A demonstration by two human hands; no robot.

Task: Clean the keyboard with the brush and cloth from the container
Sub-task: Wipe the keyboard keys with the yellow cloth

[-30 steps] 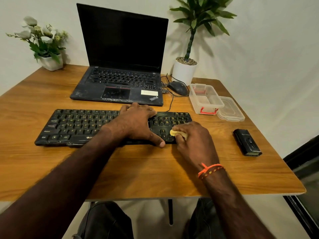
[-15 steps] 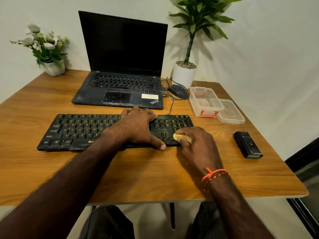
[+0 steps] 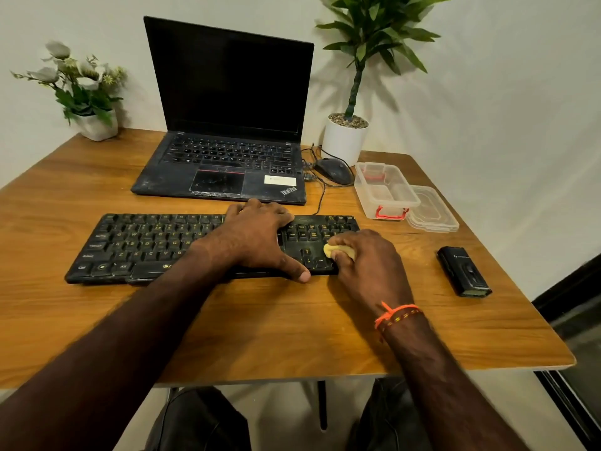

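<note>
A black keyboard [image 3: 146,245] lies across the middle of the wooden table [image 3: 260,327]. My left hand [image 3: 260,237] rests flat over its right-centre keys, thumb hooked over the front edge. My right hand [image 3: 367,265] grips a small yellow cloth [image 3: 338,251] and presses it on the keys at the keyboard's right end, near the arrow keys. Most of the cloth is hidden under the fingers. The clear plastic container [image 3: 385,190] with red clips stands open at the right, its lid [image 3: 432,209] beside it. A black brush case [image 3: 463,270] lies to the right of the keyboard.
An open black laptop [image 3: 227,125] stands behind the keyboard, with a wired mouse [image 3: 335,170] to its right. A tall potted plant [image 3: 346,138] is at the back right, a flower pot [image 3: 94,125] at the back left. The table's right edge is near the black case.
My right hand with the cloth has shifted slightly on the right-end keys. My left hand stays on the keyboard. The camera has tipped a little.
</note>
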